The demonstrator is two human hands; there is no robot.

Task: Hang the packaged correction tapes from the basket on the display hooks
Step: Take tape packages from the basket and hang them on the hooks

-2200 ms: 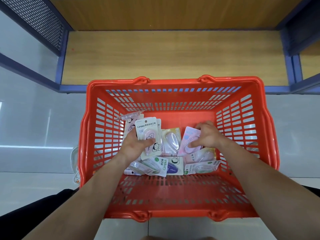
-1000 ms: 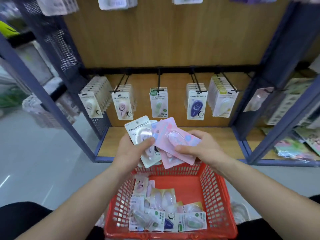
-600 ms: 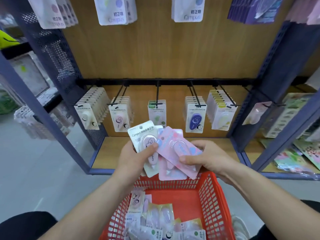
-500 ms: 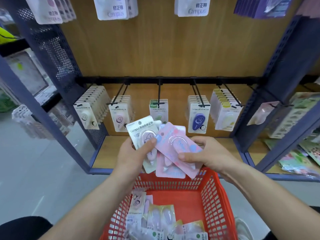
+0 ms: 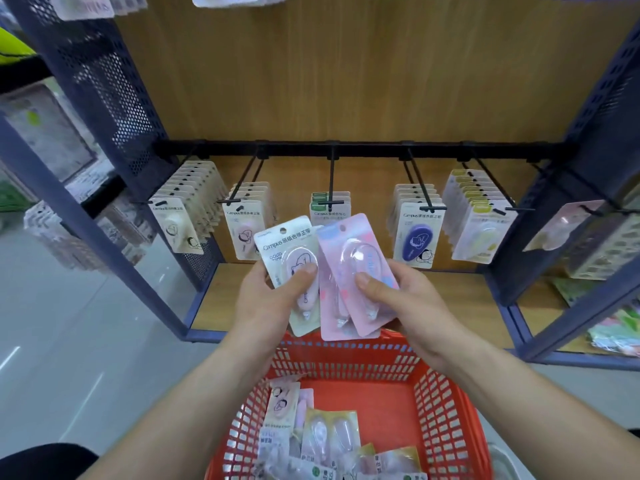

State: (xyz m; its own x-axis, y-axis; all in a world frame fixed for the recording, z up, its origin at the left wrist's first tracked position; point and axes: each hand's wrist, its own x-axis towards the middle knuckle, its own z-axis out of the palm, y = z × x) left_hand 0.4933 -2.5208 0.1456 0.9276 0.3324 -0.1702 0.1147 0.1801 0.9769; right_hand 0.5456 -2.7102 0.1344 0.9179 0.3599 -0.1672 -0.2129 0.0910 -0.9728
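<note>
The rack [image 5: 363, 81] fills my view from nine round to three o'clock, and its black rail [image 5: 363, 148] carries a row of hooks hung with stock. The red basket [image 5: 446, 420] sits at six o'clock below my wrists, with loose packs [image 5: 329, 434] lying in its bottom. Between the two, dead centre, I hold what I mean to hang. There is a white pack [image 5: 284, 244] and, overlapping its right edge, pink packs [image 5: 349, 271], two I think, fanned one over the other.

My worry is that both hands are full. With nothing free to steady a hook [image 5: 242, 183], the small hole at a card's top could miss the tip. The rear pink pack could also slide out from behind the front one and drop. I'd guess the white pack belongs at eleven o'clock, where the hanging tapes look alike. The twelve o'clock hook is nearer and easy to pick by mistake.

My left hand [image 5: 263, 299] is curled round the white pack, thumb [image 5: 304, 273] pressed on its blister. My right hand [image 5: 408, 299] grips the pink ones likewise, with the fingers hidden behind.
</note>
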